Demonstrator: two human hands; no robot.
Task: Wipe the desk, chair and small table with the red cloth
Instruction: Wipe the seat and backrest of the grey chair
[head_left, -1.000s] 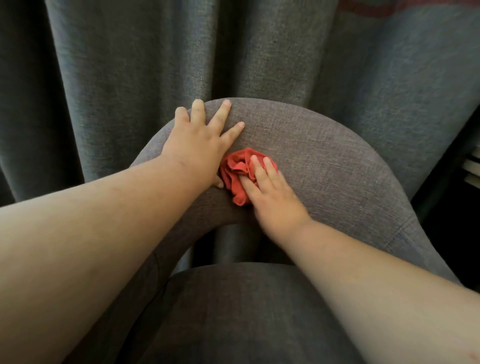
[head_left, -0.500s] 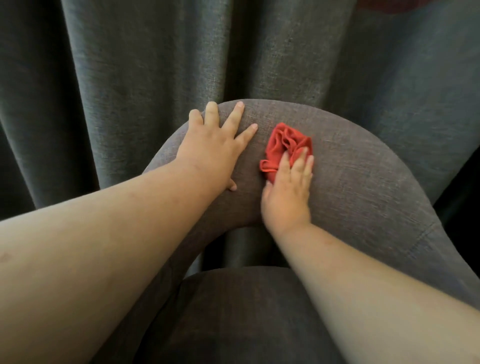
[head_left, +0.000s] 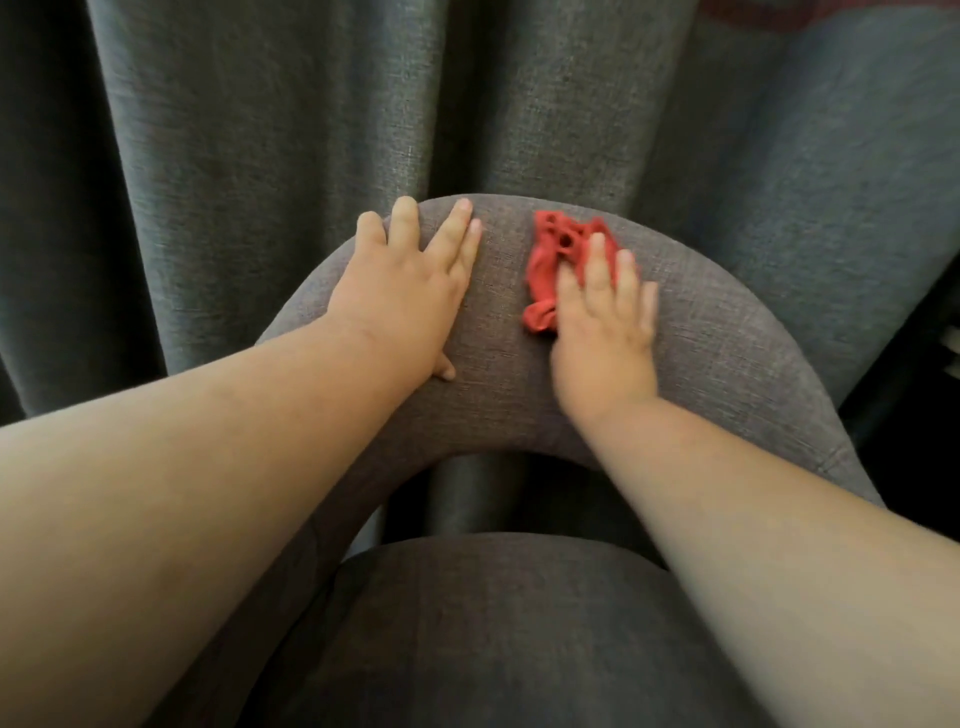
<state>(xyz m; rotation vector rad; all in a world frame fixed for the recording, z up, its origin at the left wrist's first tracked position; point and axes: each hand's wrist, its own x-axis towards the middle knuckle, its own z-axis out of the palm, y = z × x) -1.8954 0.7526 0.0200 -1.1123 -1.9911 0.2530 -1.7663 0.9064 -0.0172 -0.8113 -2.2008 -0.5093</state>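
- Person is leaning over a grey upholstered chair (head_left: 727, 364), both bare arms reaching in from the lower corners of the frame toward its curved backrest at centre.
- Right hand (head_left: 602, 332) is pressing the red cloth (head_left: 545, 260) flat against the top of the backrest, just right of centre frame. Fingers are lying straight over it, not curled; cloth is bunched and sticking out past the fingertips and to the left of the palm. Hand is slightly blurred.
- Left hand (head_left: 400, 296) is lying spread on the backrest just left of the cloth, apart from it, fingers reaching the upper rim, holding nothing; it looks to be steadying the chair.
- Cloth is looking light, soft and limp. Likely to wad and slide under a flat palm; spreading it out first, or gathering its middle, would probably cover more per pass.
- Chair fabric is coarse weave, so some drag on the cloth seems likely.
- Backrest rim is dropping off to a grey curtain (head_left: 260, 130) hanging right behind, upper frame. Open unwiped run is lying along the curve toward right of frame; seat cushion (head_left: 493, 623) is sitting lower centre.
- Desk and small table are not in view.
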